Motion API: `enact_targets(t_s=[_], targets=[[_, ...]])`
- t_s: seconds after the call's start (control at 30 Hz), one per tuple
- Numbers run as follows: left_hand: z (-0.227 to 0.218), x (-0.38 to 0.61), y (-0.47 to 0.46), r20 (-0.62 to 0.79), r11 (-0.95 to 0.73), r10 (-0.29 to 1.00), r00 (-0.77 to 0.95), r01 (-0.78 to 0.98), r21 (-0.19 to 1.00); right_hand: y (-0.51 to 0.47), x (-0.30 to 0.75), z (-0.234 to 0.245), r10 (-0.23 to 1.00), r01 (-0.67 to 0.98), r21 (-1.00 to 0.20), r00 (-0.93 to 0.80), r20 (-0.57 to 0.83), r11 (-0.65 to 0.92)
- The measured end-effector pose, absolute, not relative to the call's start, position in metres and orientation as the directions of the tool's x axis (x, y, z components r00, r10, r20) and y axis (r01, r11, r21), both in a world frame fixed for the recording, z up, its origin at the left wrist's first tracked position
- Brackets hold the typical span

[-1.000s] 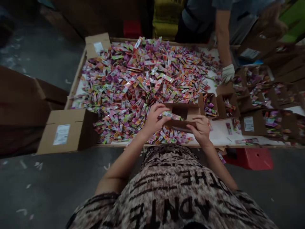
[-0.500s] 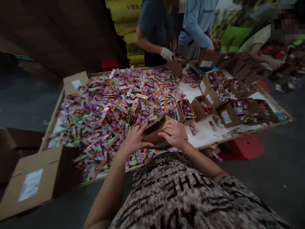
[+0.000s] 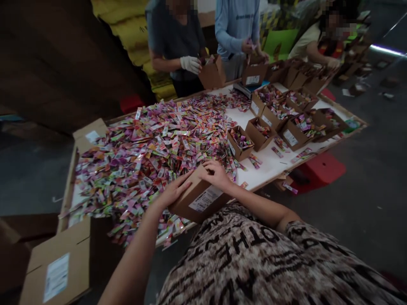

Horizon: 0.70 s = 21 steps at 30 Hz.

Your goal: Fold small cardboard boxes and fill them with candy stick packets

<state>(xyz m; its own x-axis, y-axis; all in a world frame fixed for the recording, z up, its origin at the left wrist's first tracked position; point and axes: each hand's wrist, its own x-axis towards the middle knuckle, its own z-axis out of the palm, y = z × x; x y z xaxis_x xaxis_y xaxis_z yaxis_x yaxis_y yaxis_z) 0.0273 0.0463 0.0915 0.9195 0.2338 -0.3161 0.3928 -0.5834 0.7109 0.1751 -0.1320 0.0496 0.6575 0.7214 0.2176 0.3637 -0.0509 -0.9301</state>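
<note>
Close to my body, over the near edge of the table, a small brown cardboard box (image 3: 186,205) is tilted with its white printed label (image 3: 206,199) facing me. My left hand (image 3: 173,191) grips its left side, fingers stretched along the upper face. At the top right edge, my right hand (image 3: 218,174) has its fingers bent and pinched on the cardboard. The box's inside is hidden from me. Just beyond it spreads a large heap of small colourful packets (image 3: 152,148), purple, green and orange.
Several open boxes of packets (image 3: 240,144) stand on the right of the white table (image 3: 254,180). Across it, a person with a white glove (image 3: 190,65) and another person in a blue shirt (image 3: 237,29) handle boxes. A large carton (image 3: 60,262) stands at lower left, a red stool (image 3: 321,171) at right.
The box in my hands has turned from its open side showing to its labelled face towards me. The view has shifted right. The gloved person's box is now raised upright.
</note>
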Motion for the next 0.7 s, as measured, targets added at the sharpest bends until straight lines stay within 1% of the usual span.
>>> enact_targets(t_s=[0.07, 0.13, 0.17, 0.23, 0.3, 0.33, 0.37, 0.43, 0.5, 0.53, 0.57, 0.6, 0.67, 0.7], targets=[[0.083, 0.017, 0.042, -0.298, -0.584, 0.222, 0.929, 0.371, 0.722, -0.149, 0.163, 0.033, 0.770, 0.419, -0.907, 0.594, 0.233, -0.048], [0.077, 0.003, 0.043, -0.282, -0.588, 0.224, 0.933, 0.360, 0.724, -0.169, 0.151, 0.016, 0.767, 0.383, -0.919, 0.616, 0.177, -0.095], [0.074, -0.004, 0.045, -0.290, -0.583, 0.237, 0.927, 0.375, 0.721, -0.177, 0.145, 0.006, 0.753, 0.327, -0.933, 0.650, 0.108, -0.149], [0.069, -0.022, 0.050, -0.341, -0.544, 0.264, 0.902, 0.431, 0.720, -0.189, 0.135, -0.013, 0.736, 0.185, -0.941, 0.672, -0.089, -0.282], [0.066, -0.040, 0.053, -0.422, -0.480, 0.260, 0.869, 0.495, 0.724, -0.195, 0.125, -0.031, 0.749, 0.069, -0.914, 0.600, -0.281, -0.399], [0.066, -0.048, 0.054, -0.453, -0.449, 0.248, 0.856, 0.516, 0.729, -0.195, 0.121, -0.038, 0.761, 0.032, -0.903, 0.552, -0.342, -0.429], [0.066, -0.056, 0.054, -0.476, -0.416, 0.239, 0.846, 0.532, 0.737, -0.194, 0.116, -0.044, 0.769, 0.000, -0.899, 0.518, -0.374, -0.437], [0.065, -0.069, 0.053, -0.499, -0.343, 0.257, 0.827, 0.561, 0.754, -0.189, 0.109, -0.053, 0.787, -0.036, -0.911, 0.492, -0.373, -0.410], [0.059, -0.084, 0.054, -0.503, -0.249, 0.332, 0.798, 0.588, 0.770, -0.185, 0.106, -0.059, 0.810, -0.067, -0.926, 0.463, -0.359, -0.372], [0.054, -0.094, 0.054, -0.507, -0.196, 0.392, 0.768, 0.608, 0.769, -0.184, 0.108, -0.062, 0.812, -0.096, -0.921, 0.443, -0.380, -0.378], [0.047, -0.105, 0.055, -0.516, -0.138, 0.463, 0.720, 0.634, 0.761, -0.184, 0.112, -0.066, 0.789, -0.122, -0.898, 0.438, -0.430, -0.422], [0.039, -0.119, 0.054, -0.532, -0.073, 0.539, 0.653, 0.665, 0.743, -0.187, 0.118, -0.069, 0.740, -0.137, -0.860, 0.455, -0.496, -0.492], [0.026, -0.151, 0.047, -0.574, 0.071, 0.665, 0.477, 0.725, 0.685, -0.198, 0.141, -0.077, 0.582, -0.136, -0.749, 0.546, -0.603, -0.648], [0.021, -0.168, 0.040, -0.600, 0.132, 0.690, 0.404, 0.745, 0.654, -0.206, 0.158, -0.080, 0.499, -0.129, -0.695, 0.606, -0.619, -0.707]])
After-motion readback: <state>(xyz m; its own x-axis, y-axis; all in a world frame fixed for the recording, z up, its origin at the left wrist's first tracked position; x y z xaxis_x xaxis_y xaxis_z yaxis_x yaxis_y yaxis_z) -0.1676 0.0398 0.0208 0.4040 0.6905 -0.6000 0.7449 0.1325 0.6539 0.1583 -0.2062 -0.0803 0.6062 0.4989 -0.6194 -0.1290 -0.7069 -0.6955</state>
